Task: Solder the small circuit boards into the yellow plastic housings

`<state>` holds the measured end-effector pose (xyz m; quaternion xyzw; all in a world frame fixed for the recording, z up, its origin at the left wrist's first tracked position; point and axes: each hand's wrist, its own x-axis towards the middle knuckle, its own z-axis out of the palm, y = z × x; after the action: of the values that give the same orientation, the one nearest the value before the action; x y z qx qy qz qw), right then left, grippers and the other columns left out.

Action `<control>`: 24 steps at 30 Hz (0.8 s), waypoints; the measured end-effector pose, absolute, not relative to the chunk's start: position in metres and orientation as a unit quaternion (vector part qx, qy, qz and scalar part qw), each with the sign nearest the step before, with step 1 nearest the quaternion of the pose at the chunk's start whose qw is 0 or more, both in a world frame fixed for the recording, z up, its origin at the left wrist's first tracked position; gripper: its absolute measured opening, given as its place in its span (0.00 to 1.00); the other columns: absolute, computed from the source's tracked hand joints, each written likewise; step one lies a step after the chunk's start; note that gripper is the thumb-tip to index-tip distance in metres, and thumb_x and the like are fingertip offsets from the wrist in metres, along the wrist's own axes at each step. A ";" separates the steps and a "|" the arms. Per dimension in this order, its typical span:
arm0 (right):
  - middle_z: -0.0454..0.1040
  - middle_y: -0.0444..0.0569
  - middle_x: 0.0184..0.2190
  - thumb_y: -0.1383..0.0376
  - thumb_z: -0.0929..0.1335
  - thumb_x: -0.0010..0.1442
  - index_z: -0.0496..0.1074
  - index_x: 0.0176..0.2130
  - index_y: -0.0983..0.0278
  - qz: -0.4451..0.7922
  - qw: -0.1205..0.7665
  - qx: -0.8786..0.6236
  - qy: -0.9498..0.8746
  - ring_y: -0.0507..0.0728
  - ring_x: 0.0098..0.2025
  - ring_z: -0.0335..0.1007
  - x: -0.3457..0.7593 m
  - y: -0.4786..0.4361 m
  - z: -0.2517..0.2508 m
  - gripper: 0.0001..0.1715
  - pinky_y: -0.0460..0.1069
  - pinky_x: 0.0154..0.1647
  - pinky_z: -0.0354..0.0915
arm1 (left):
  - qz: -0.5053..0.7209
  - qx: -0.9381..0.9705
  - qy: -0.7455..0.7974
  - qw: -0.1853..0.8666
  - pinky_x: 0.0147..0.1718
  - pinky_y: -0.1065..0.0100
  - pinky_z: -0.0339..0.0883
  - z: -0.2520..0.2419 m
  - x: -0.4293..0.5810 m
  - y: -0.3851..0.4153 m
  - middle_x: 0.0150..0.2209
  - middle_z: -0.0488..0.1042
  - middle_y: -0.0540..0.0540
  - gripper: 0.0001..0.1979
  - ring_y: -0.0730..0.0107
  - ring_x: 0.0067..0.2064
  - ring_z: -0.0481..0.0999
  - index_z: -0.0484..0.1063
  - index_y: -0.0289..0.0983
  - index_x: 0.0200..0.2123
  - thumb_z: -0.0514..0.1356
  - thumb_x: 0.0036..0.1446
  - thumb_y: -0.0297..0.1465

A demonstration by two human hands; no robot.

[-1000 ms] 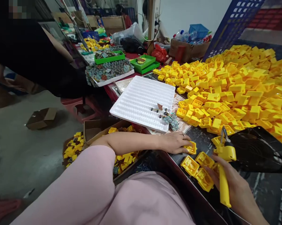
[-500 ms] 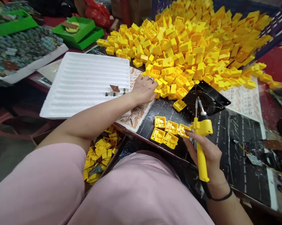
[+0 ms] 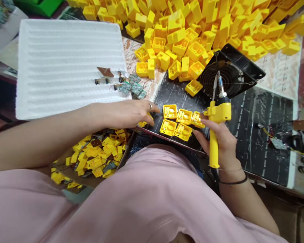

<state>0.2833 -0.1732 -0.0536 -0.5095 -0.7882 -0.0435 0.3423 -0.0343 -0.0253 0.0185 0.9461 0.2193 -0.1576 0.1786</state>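
My right hand (image 3: 221,141) is closed round the handle of a yellow soldering iron (image 3: 216,125), tip pointing up over a black fan (image 3: 228,72). My left hand (image 3: 128,113) lies low at the table's front edge, fingers curled over a yellow plastic housing (image 3: 143,123). Just to its right several yellow housings (image 3: 178,122) sit open side up on the black mat (image 3: 255,128). Small green circuit boards (image 3: 134,88) lie at the corner of a white ribbed tray (image 3: 66,64).
A large heap of yellow housings (image 3: 205,27) fills the far side of the table. Below the table edge at left, a cardboard box (image 3: 91,162) holds more yellow parts. Wires and small parts (image 3: 280,138) lie at the right.
My left hand has drawn back from the yellow heap to the front edge beside the row of housings. The view has tilted further down. The soldering iron has stayed in my right hand.
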 end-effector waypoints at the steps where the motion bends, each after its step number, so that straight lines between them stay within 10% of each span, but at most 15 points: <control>1: 0.85 0.52 0.51 0.64 0.76 0.68 0.71 0.63 0.55 -0.041 0.340 -0.504 -0.793 0.65 0.50 0.86 0.284 -0.172 -0.054 0.27 0.59 0.52 0.82 | -0.121 0.947 0.246 0.167 0.65 0.55 0.72 0.016 -0.038 -0.034 0.74 0.70 0.47 0.29 0.54 0.69 0.76 0.84 0.47 0.57 0.56 0.59 0.20; 8: 0.83 0.54 0.51 0.56 0.77 0.68 0.70 0.63 0.57 0.014 0.329 -0.489 -0.808 0.66 0.53 0.84 0.289 -0.170 -0.053 0.30 0.60 0.55 0.80 | -0.093 0.900 0.425 0.011 0.49 0.41 0.80 -0.002 -0.042 -0.080 0.51 0.84 0.26 0.36 0.33 0.53 0.84 0.73 0.30 0.70 0.54 0.72 0.49; 24: 0.79 0.56 0.53 0.48 0.78 0.64 0.67 0.66 0.56 0.066 0.306 -0.460 -0.831 0.72 0.56 0.80 0.310 -0.171 -0.067 0.39 0.68 0.56 0.80 | 0.071 0.957 0.278 0.053 0.42 0.62 0.79 -0.042 0.002 -0.080 0.62 0.74 0.29 0.37 0.56 0.49 0.83 0.65 0.32 0.73 0.61 0.72 0.50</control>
<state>0.3098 -0.1713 -0.0674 -0.4600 -0.8311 0.0660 0.3055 0.0025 -0.0801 -0.0423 0.9567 0.2775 0.0706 0.0527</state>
